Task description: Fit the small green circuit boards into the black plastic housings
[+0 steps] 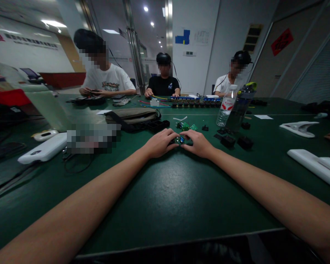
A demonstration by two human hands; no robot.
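Both hands meet over the green table (170, 190), fingers curled and pinching. Between them is a small circuit board (177, 140) with a blue part (182, 139) at its right side. My left hand (161, 142) grips the board from the left with thumb and fingers. From the right, the thumb and forefinger of my right hand (197, 143) close on its blue end. Just beyond the fingertips lie several green circuit boards (186, 127). Fine details of the held piece are too small to make out.
Black housings (227, 141) and a water bottle (227, 106) stand to the right. Behind my left hand lie a bag (134, 114) and a black open box (158, 125). A white device (44, 148) is at left, white holders (316, 168) at right. Several people sit around the table.
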